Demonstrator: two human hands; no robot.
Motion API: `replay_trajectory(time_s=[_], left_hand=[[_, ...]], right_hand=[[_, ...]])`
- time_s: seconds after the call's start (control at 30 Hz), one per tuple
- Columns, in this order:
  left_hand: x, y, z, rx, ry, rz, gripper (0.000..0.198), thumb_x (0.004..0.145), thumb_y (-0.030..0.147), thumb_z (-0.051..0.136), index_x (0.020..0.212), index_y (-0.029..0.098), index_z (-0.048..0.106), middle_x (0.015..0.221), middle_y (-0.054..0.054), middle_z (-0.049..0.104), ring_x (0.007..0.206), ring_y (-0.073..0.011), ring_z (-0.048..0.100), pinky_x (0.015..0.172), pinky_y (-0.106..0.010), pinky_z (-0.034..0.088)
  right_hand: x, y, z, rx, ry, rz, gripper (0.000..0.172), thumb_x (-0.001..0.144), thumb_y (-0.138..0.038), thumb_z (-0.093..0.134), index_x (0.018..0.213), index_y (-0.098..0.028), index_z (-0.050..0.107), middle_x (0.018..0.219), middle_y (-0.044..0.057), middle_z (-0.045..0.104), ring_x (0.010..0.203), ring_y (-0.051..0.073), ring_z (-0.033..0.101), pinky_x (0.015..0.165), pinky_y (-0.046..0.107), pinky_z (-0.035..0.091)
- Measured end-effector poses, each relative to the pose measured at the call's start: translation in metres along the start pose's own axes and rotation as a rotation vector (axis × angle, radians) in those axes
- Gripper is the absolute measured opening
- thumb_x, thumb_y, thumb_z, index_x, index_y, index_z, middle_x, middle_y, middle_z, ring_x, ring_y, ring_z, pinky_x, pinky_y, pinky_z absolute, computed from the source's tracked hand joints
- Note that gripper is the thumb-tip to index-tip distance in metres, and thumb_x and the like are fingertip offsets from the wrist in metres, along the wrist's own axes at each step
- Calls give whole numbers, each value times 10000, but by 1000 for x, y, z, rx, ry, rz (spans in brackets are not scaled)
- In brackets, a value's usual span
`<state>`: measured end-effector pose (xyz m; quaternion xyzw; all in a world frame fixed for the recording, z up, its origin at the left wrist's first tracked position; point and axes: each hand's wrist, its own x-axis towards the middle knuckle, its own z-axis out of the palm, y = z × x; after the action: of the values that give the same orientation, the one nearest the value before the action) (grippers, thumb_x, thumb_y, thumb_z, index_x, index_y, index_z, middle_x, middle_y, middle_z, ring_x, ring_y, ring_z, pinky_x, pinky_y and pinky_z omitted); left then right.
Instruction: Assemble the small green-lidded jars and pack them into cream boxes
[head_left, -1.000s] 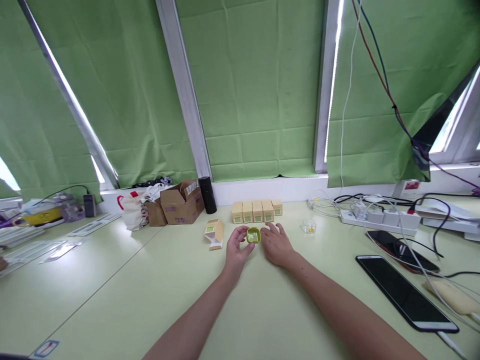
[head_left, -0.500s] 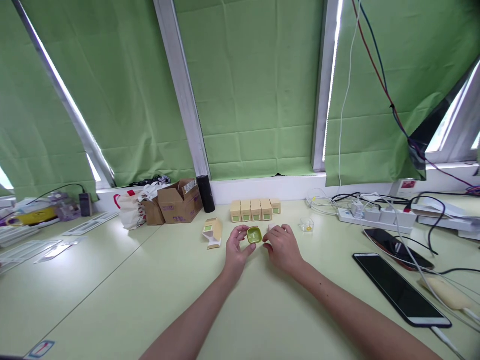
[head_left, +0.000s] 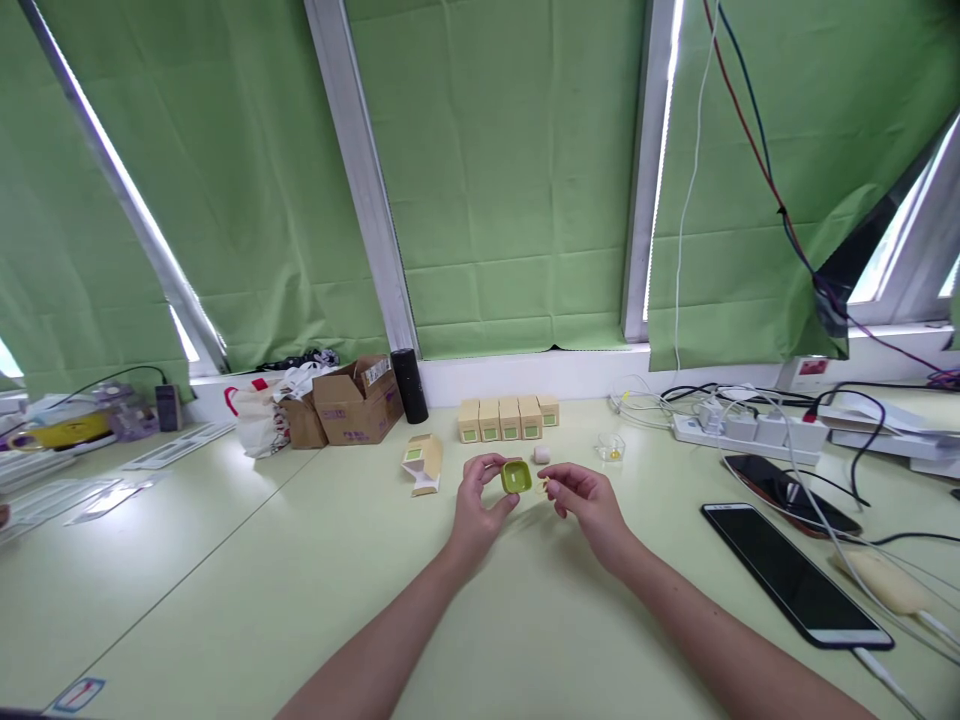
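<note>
My left hand (head_left: 480, 502) grips a small square green cup (head_left: 516, 478) by its edges, with its hollow side facing me. Just right of the cup, my right hand (head_left: 587, 502) pinches a small thin yellowish ring-like piece (head_left: 541, 486); its exact kind is too small to tell. A little white cylinder (head_left: 541, 455) stands on the table behind the hands. To the left lies an opened small cardboard box (head_left: 423, 463). Behind, several small tan boxes (head_left: 500, 420) with green squares stand in a row. A small clear container (head_left: 610, 448) with something yellow in it sits at the right.
A large cardboard carton (head_left: 358, 402) and a black cylinder (head_left: 409, 386) stand at the back left. On the right are a white power strip (head_left: 739, 436) with cables, a dark phone (head_left: 784, 492) and a larger phone (head_left: 796, 575) on a charging cable.
My right hand has moved slightly right and drawn back from the cup, and the thin yellowish piece now shows in its fingers. The white cylinder behind has come into fuller view.
</note>
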<state>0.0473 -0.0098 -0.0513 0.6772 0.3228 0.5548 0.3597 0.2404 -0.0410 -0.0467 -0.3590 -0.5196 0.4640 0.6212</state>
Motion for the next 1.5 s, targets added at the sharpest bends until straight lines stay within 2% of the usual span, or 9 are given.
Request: replay_trajectory(time_s=[0.2,0.37,0.5,0.6,0.87,1.07,1.23,1.33,1.5], left_hand=[[-5,1,5,38,-53,56,414,795,194,751,1177,232,598,1251,-95,562,1216,-290,652,1111,-493,494],[-6,1,7,70,-79,67,400,797,164,738,1171,238,614,1233,-83,544,1208,-277,645,1136,-497,485],[-6,1,7,81,-78,58,393,808,185,743,1177,231,617,1237,-82,533,1199,-269,637,1143,-504,479],[-6,1,6,82,-83,54,389,816,215,753,1180,229,616,1241,-82,529,1193,-270,635,1140,-510,480],[-6,2,6,104,-75,61,386,813,204,757,1171,228,614,1229,-77,524,1189,-268,638,1133,-518,488],[-7,3,7,108,-67,61,396,805,179,753,1171,229,610,1224,-67,525,1171,-263,657,1124,-518,503],[-7,7,8,126,-81,72,394,803,160,744,1168,224,611,1218,-65,520,1172,-250,648,1132,-521,499],[-7,9,8,136,-87,85,401,796,142,737,1168,225,612,1214,-65,521,1171,-247,639,1126,-523,505],[-9,12,8,143,-100,109,413,802,118,726,1182,237,616,1231,-70,514,1181,-246,630,1137,-536,502]], right_hand=[[3,-3,-8,150,103,90,407,674,-552,885,849,-199,785,735,28,608,670,152,516,519,257,395],[7,6,-16,227,186,180,413,705,-580,867,760,-198,719,683,9,557,629,140,492,475,235,357],[11,10,-20,257,268,292,471,635,-589,916,740,-177,712,675,0,546,620,118,482,455,207,344],[11,9,-20,279,280,313,500,595,-593,938,744,-167,723,683,-1,554,625,109,478,450,196,336],[4,1,-11,208,138,93,437,642,-489,928,929,-204,763,732,5,629,701,156,570,512,239,434],[1,-1,-5,136,88,-2,397,677,-474,901,911,-196,742,727,14,650,666,164,608,518,262,474],[2,2,-4,98,78,-49,352,661,-411,901,881,-191,736,721,4,628,637,154,585,504,268,492],[0,5,-3,-24,72,-97,264,737,-389,842,882,-198,731,755,14,648,647,158,599,521,274,500],[-7,4,-2,-252,49,-233,136,880,-336,709,933,-213,730,851,39,711,728,178,655,660,314,552]])
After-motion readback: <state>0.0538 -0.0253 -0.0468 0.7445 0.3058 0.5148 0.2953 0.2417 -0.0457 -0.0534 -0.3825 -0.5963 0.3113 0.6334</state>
